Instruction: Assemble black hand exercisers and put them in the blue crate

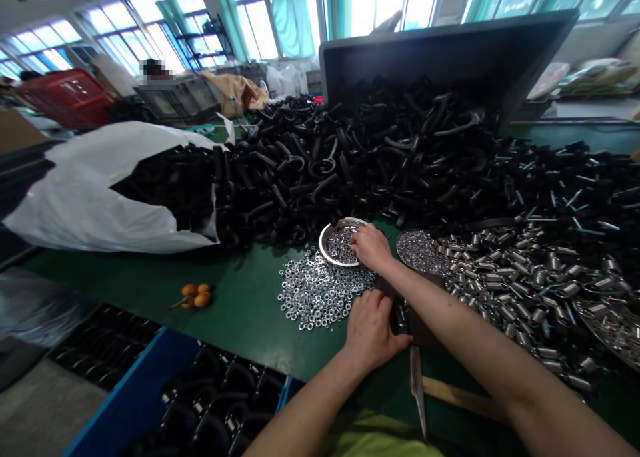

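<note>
My right hand [371, 247] reaches into a small round metal dish [330, 234] of small shiny metal parts, fingers pinched together on something I cannot make out. My left hand [371, 329] is closed around a black part [400, 317] held against a dark block at the table's near edge. A loose heap of silver washers or nuts [320, 294] lies on the green table [240, 297] just left of both hands. A flat metal blade [417, 394] with a wooden handle [460, 398] lies below my left hand.
A huge pile of black plastic handles [350, 157] spills from a tipped grey bin [450, 50]. Metal springs [520, 284] cover the right side. A white bag [90, 197] lies left, small orange fruits [196, 294] nearby, and a blue crate [150, 390] of black parts below.
</note>
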Available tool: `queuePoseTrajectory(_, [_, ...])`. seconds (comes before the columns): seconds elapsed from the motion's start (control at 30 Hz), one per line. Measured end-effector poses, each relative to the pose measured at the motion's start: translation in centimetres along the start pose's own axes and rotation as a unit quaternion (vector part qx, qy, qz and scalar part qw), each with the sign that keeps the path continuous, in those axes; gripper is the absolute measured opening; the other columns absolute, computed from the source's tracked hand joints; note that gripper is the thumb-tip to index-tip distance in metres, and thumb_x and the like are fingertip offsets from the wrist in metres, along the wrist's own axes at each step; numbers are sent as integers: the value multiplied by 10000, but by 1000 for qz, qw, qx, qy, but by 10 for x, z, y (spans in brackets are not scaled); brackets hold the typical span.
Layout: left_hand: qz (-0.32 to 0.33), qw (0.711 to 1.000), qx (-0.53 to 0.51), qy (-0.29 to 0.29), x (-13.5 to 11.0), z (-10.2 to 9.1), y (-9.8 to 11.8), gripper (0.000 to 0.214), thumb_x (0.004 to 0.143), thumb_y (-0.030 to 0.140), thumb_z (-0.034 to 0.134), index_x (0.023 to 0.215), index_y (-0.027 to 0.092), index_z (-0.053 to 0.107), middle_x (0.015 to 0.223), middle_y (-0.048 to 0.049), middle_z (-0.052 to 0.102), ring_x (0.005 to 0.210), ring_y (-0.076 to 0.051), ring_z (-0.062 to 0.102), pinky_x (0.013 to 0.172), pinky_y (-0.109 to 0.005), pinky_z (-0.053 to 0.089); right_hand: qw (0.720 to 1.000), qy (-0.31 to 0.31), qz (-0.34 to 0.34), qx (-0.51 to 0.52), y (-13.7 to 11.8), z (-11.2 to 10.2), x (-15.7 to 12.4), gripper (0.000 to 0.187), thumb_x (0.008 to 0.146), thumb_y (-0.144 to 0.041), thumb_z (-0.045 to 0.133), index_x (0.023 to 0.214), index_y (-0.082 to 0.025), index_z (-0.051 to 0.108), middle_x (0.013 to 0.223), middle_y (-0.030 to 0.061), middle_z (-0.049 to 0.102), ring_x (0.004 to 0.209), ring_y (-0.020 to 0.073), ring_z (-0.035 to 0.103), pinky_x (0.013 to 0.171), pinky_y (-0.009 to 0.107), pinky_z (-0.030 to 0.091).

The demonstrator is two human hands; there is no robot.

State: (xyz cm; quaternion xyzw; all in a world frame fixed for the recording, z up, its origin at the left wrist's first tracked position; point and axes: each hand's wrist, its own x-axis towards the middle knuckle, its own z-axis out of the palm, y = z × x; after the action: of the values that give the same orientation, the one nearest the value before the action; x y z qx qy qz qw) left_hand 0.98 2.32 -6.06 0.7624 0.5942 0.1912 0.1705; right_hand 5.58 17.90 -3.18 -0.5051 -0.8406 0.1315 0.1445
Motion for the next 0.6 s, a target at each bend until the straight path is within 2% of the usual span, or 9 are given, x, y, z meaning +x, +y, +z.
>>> queuePoseTrajectory(0.17, [13, 1000, -20, -6, 3, -3, -2, 593, 585, 455, 733, 1091, 220, 532, 1079, -66, 531, 987, -270, 480, 845, -424, 414, 1000, -7, -6, -11, -1, 22, 19, 92, 775, -194, 601, 766, -161, 686, 922, 124, 655, 998, 259, 506, 840, 354, 391])
queuePoseTrajectory(0.27, [16, 1000, -18, -6, 4, -3, -2, 586, 572, 461, 744, 1065, 213, 548, 1053, -71, 538, 978, -276, 485, 835, -426, 413, 1000, 2, 2, 7, 3, 20, 17, 83, 782, -175, 601, 800, -150, 678, 920, 125, 658, 1000, 254, 522, 819, 340, 401])
queuePoseTrajectory(0.37, [14, 1000, -6, -6, 4, -1, -3, 540, 554, 471, 756, 982, 196, 579, 1013, -77, 545, 953, -277, 494, 816, -423, 418, 999, 15, 7, 44, 6, 9, 9, 108, 809, -165, 574, 854, -146, 670, 910, 101, 672, 934, 215, 568, 796, 309, 412])
queuePoseTrajectory(0.47, [21, 1000, -4, -3, 5, 0, -4, 533, 558, 467, 755, 978, 185, 587, 1008, -82, 547, 946, -274, 502, 813, -414, 419, 996, 19, -1, 90, 11, -12, -16, 129, 824, -179, 560, 890, -163, 670, 894, 50, 690, 846, 155, 603, 771, 257, 425])
queuePoseTrajectory(0.6, [39, 999, -14, 2, 6, -1, -6, 560, 552, 439, 763, 1014, 177, 585, 1035, -86, 550, 956, -275, 503, 830, -411, 413, 991, 8, -9, 135, 27, -38, -79, 148, 816, -143, 540, 848, -189, 677, 876, 10, 691, 837, 127, 608, 770, 236, 432])
